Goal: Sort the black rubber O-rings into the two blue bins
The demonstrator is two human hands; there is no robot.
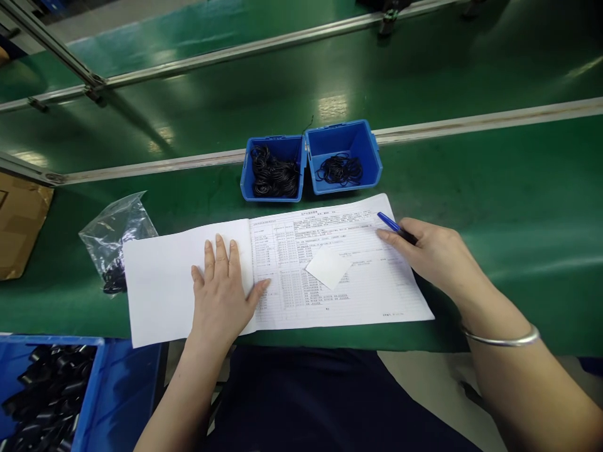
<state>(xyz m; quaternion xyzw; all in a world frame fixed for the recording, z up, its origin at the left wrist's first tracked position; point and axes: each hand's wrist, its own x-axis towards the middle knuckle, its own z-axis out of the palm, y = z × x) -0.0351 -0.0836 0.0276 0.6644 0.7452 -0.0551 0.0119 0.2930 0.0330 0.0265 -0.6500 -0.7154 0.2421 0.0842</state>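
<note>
An open booklet [372, 295] lies on the green table, its left page blank and its right page covered with a printed table. My left hand [221, 289] rests flat on the left page with fingers spread, the thumb reaching over the fold. A small white paper piece [328, 267] sits on the printed page. Over the right edge of that page, my right hand [431, 251] holds a blue pen [391, 223], which points up and to the left.
Two blue bins [346, 135] with black cables stand behind the booklet. A clear plastic bag [110, 232] lies at its left, near a cardboard box [21, 220]. A blue crate [97, 383] of black parts is at the lower left. Metal rails [188, 164] cross behind.
</note>
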